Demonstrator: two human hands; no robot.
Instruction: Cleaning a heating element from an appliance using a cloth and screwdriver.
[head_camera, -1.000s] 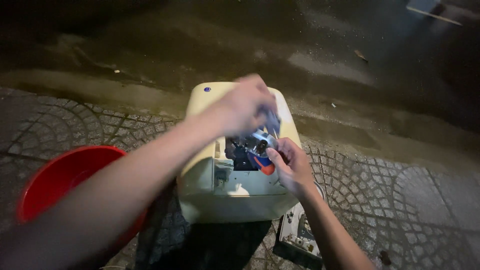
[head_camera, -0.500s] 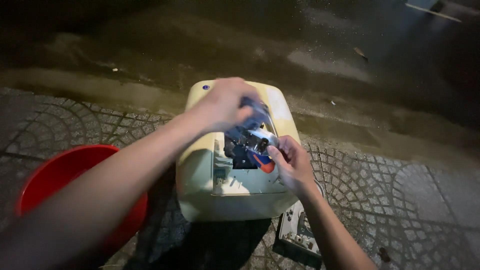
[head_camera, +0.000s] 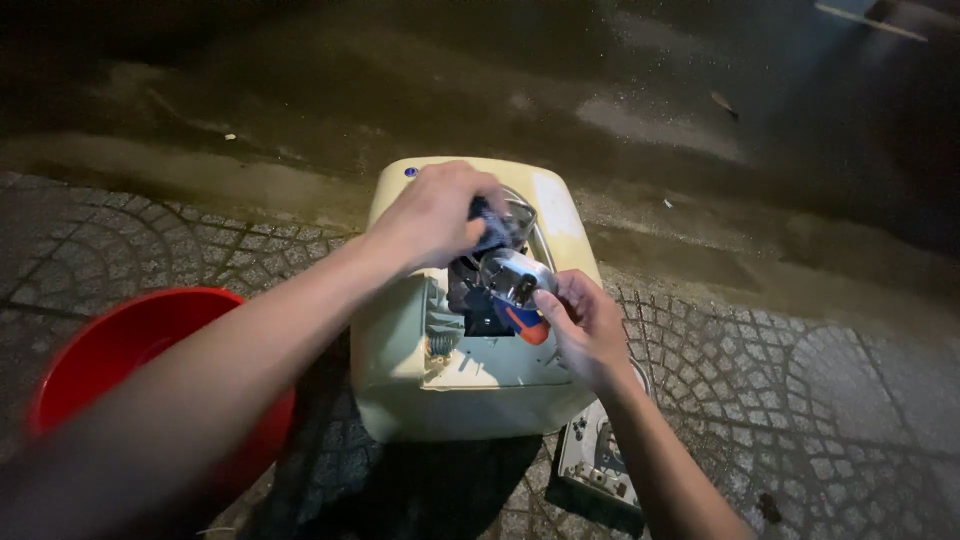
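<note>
Cobblestone paving (head_camera: 800, 380) runs under everything, with a red basin (head_camera: 120, 350) at the left and, in the middle, a cream water-heater casing (head_camera: 480, 390) lying with its open compartment facing up. Beside the casing's near right corner lies a pale cover plate (head_camera: 595, 460). Over the opening, the left hand (head_camera: 435, 215) is closed around a dark handle (head_camera: 490, 225), while the right hand (head_camera: 585, 325) pinches a clear rounded piece (head_camera: 512, 275) with a red and blue part (head_camera: 527, 322) just below it.
</note>
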